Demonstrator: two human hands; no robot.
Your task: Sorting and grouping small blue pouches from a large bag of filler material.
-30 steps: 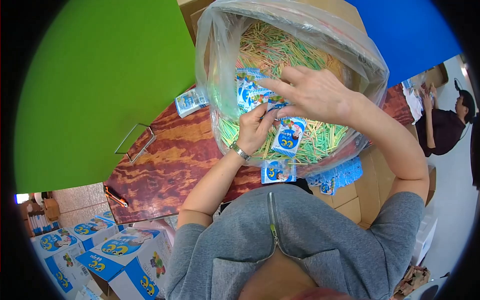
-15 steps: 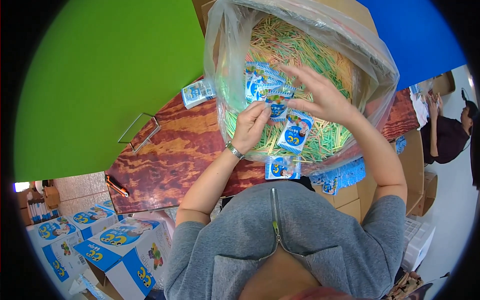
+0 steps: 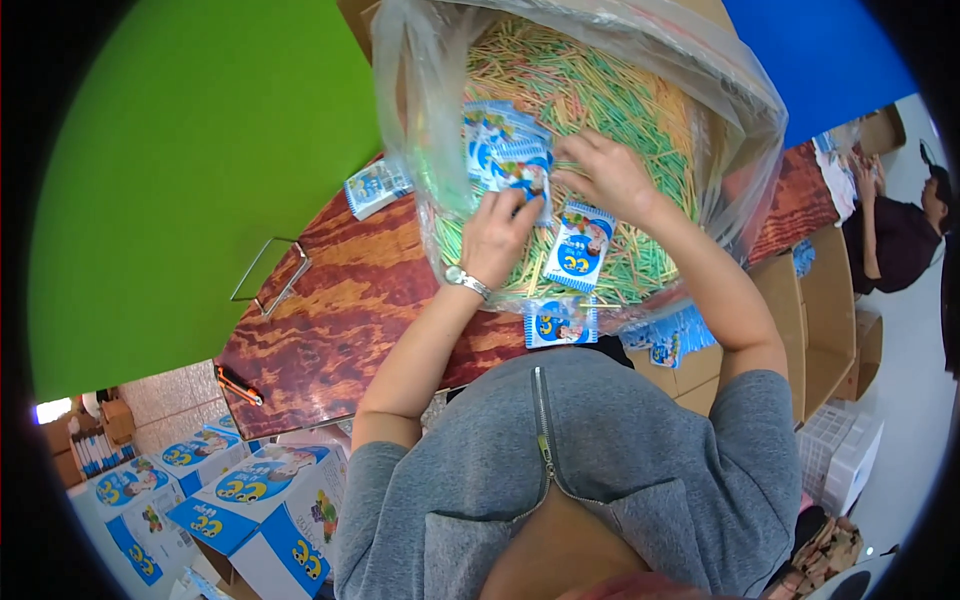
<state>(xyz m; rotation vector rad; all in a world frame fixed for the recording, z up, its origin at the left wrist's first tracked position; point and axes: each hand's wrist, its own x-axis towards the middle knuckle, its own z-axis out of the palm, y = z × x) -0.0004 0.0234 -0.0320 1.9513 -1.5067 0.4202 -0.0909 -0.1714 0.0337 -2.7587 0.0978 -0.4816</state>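
Note:
My left hand [image 3: 495, 238], with a metal watch at its wrist, has its fingers closed on a small blue-and-white snack packet [image 3: 522, 165]. That packet lies over a pile of similar packets [image 3: 490, 122] on loose pastel stick-shaped pieces [image 3: 620, 80]. To its right, my right hand [image 3: 615, 178] hovers over the sticks with thumb and fingers apart; nothing shows between them. Another packet [image 3: 580, 245] rests on the sticks below my right hand. One more packet [image 3: 562, 322] lies at the near edge of the clear plastic bag [image 3: 755, 110] holding the sticks.
The bag lines a cardboard box on a reddish wood-patterned table [image 3: 345, 300]. On it are a packet [image 3: 378, 187], a wire stand [image 3: 270, 275] and an orange cutter [image 3: 240, 385]. Printed cartons [image 3: 265, 495] stand lower left. A co-worker [image 3: 895, 235] sits far right.
My left hand has brought the packet left against the pile. My right hand has drawn down and left, its fingers curling from a wider spread. The view has shifted slightly.

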